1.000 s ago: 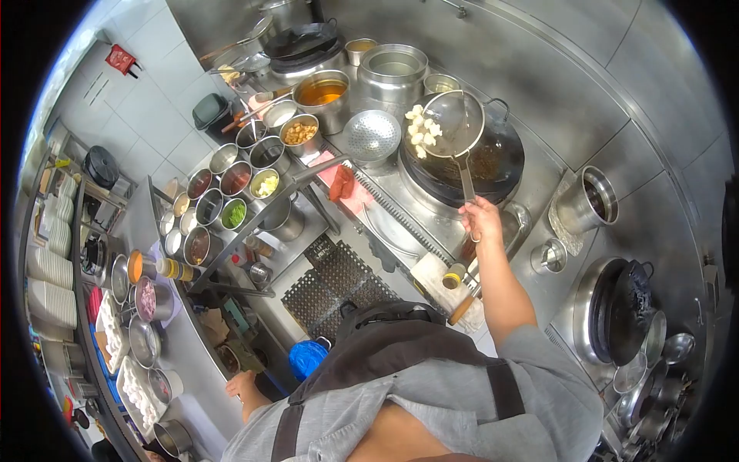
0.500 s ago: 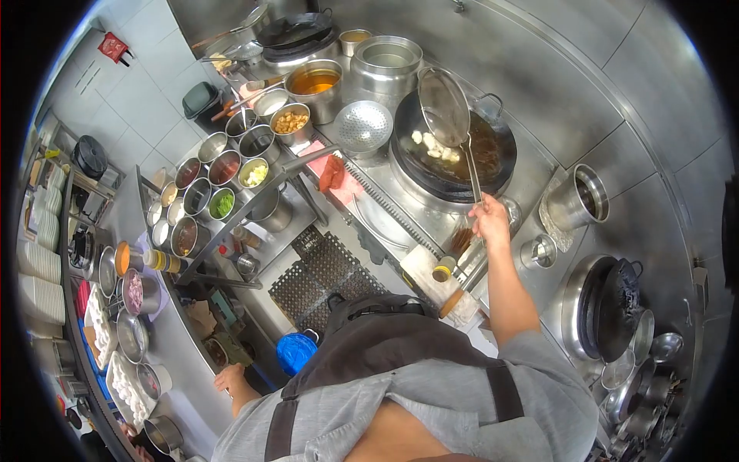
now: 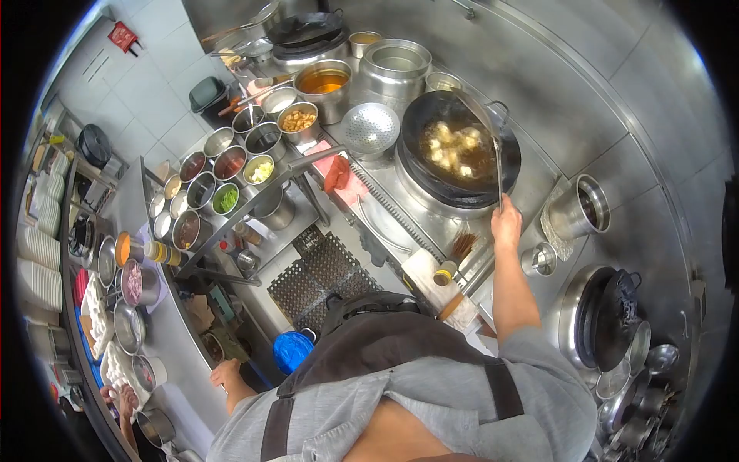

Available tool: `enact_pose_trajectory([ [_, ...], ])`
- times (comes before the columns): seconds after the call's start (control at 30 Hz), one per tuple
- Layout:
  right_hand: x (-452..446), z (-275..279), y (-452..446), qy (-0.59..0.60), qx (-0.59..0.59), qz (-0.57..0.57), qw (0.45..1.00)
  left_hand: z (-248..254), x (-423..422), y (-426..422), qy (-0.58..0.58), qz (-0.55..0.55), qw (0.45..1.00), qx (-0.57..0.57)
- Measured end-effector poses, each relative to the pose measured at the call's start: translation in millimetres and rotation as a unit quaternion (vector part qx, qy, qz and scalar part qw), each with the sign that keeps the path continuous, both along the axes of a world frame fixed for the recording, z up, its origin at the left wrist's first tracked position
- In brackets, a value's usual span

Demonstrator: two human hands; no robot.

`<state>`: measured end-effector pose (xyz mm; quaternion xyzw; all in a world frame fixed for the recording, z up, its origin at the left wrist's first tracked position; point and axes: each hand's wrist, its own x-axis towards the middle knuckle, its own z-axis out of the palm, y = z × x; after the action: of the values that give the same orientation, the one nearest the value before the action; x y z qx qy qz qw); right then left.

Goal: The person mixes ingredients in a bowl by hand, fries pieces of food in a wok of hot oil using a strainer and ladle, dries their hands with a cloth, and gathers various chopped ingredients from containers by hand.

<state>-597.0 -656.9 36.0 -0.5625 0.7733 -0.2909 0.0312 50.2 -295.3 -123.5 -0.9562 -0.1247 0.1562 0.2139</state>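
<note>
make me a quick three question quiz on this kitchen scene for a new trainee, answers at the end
1. True or false: the pale pieces are inside the black wok.

2. Where is the perforated bowl?
A) inside the wok
B) beside the wok
C) on the floor mat

3. Fill in the side: the strainer handle is held by the person's ____ grip.

Key: 1. True. 2. B. 3. Right grip.
</note>
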Motion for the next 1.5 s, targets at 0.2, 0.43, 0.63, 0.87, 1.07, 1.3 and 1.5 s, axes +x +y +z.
enact_pose_trajectory([
  [0.2, -12.2, -42.7, -14.3, -0.028, 0.009, 0.055, 0.998, 21.2, 0.6, 5.9, 0.119, 0.014, 0.989, -0.083],
  [0.43, 18.7, -74.2, 8.8, 0.083, -0.073, 0.104, 0.988, 27.9, -13.3, 10.3, -0.004, 0.046, 0.988, -0.147],
  [0.63, 109.3, -73.4, 54.2, -0.225, 0.053, 0.271, 0.935, 38.1, -16.1, 7.8, -0.002, 0.037, 0.986, -0.163],
  [0.87, 213.6, -121.5, 92.2, -0.102, 0.216, 0.567, 0.788, 27.3, -9.3, 15.6, -0.001, 0.008, 0.989, -0.146],
  [1.07, 265.6, -167.9, 62.6, 0.031, 0.236, 0.619, 0.749, 41.4, -0.5, 27.8, 0.003, 0.003, 0.979, -0.206],
  [1.3, 306.1, -160.9, 47.4, 0.177, 0.285, 0.584, 0.739, 24.6, 8.3, 62.9, -0.123, -0.048, 0.947, -0.294],
  [1.5, 388.6, -144.6, 70.3, 0.142, 0.284, 0.632, 0.707, 14.2, -3.5, 122.3, -0.224, -0.068, 0.897, -0.375],
])
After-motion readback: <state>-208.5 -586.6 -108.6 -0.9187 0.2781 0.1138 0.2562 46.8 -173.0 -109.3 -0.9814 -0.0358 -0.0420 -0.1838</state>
